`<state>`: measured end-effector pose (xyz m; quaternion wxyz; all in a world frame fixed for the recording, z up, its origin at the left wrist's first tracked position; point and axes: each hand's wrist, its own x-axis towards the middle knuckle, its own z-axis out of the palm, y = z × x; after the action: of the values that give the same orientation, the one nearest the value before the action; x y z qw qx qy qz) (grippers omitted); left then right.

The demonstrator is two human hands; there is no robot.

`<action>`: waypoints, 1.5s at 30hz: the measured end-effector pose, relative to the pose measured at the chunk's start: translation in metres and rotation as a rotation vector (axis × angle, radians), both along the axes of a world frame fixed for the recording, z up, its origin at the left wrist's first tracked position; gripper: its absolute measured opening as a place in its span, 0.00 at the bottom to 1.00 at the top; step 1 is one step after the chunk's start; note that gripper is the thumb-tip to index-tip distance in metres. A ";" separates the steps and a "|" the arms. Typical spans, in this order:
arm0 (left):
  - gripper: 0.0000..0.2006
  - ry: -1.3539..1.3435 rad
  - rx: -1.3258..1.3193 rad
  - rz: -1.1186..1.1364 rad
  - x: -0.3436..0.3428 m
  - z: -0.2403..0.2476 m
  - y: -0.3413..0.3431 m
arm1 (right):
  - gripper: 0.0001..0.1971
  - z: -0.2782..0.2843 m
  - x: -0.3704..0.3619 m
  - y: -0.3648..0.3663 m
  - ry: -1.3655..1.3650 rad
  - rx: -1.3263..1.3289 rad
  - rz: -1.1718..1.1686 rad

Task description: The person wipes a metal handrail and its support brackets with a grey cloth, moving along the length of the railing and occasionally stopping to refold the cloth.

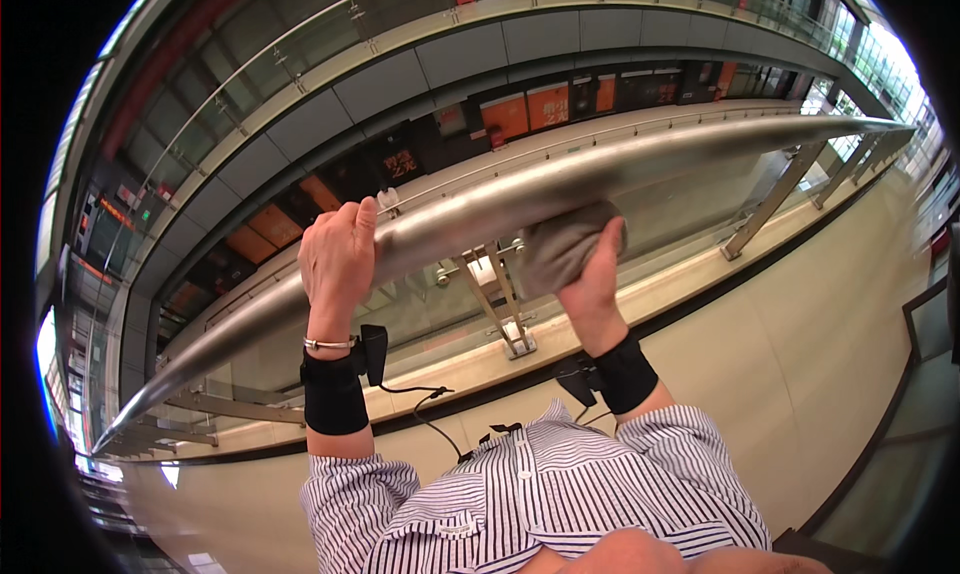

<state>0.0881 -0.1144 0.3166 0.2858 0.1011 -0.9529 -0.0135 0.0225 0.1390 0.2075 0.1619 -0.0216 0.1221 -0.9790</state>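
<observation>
A thick round metal handrail runs across the view from lower left to upper right. Around its left part my left hand is closed, with the thumb on the near side and a thin bracelet at the wrist. Farther right, my right hand grips a bunched grey cloth just below the rail. The cloth appears to touch the rail's underside and is slightly blurred. Most of that hand's fingers are hidden behind the cloth; its thumb points up.
Below the rail are glass panels and metal posts standing on a pale ledge. Beige floor lies on my side. Beyond the rail, an open drop separates me from another balcony. Black wrist bands with cables sit on both forearms.
</observation>
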 end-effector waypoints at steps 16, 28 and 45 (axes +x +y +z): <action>0.26 -0.013 0.168 0.109 0.021 0.013 0.008 | 0.29 0.040 -0.067 0.071 -0.031 0.354 -0.878; 0.21 -0.025 0.222 0.125 0.038 0.016 -0.028 | 0.21 0.116 0.008 -0.077 1.669 1.671 -0.413; 0.09 0.117 0.184 -0.014 0.052 0.020 -0.016 | 0.20 0.148 -0.046 0.019 1.600 2.059 -0.356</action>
<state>0.1401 -0.1309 0.3365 0.3302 0.1195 -0.9300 -0.1089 -0.0240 0.1584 0.3555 -0.1428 -0.4427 0.8701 -0.1628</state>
